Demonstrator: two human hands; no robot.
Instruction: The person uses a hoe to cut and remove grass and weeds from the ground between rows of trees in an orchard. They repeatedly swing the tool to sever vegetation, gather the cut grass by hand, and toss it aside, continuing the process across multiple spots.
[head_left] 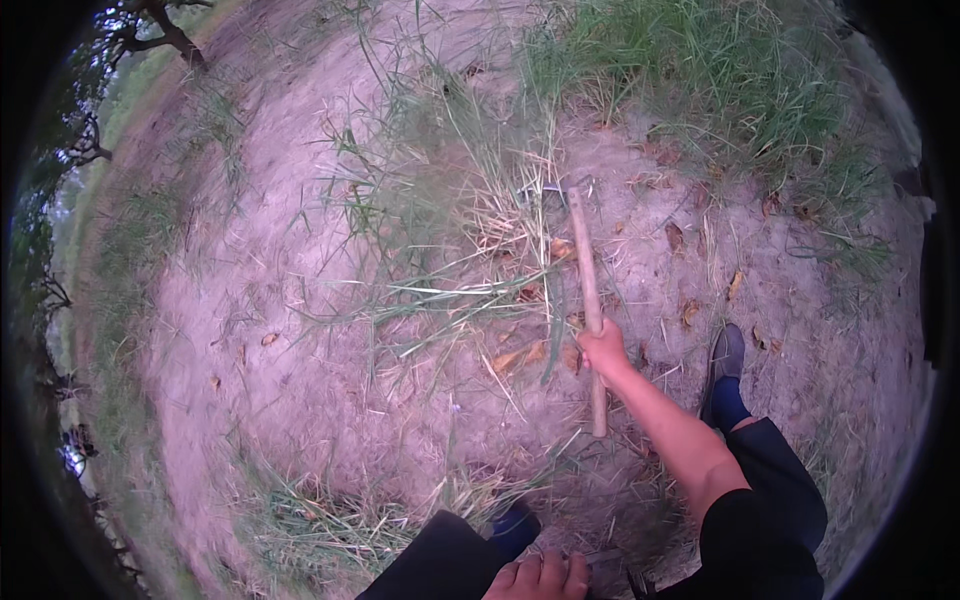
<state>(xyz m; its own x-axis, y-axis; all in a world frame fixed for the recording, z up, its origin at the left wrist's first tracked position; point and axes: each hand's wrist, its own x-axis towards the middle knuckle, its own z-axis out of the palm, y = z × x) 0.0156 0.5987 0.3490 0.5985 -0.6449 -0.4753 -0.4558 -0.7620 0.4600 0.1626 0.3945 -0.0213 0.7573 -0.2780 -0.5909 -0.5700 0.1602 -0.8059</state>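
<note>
My right hand (604, 348) is wrapped around the wooden handle of a hoe (584, 255), a little below the handle's middle. The handle's butt end sticks out below my fist. At the far end, the thin metal blade points left into a clump of green and straw-coloured grass (500, 205) on bare soil. My left hand (540, 576) lies at the bottom edge beside my left knee, fingers side by side and laid out, with nothing seen in them. Its palm and wrist are out of sight.
Thick green grass (690, 60) grows at the far right. Cut grass (335, 525) lies in a heap near my left knee. Dry brown leaves (520, 357) are scattered on the soil. My right shoe (728, 352) stands right of the hoe. Trees (165, 35) show at the far left.
</note>
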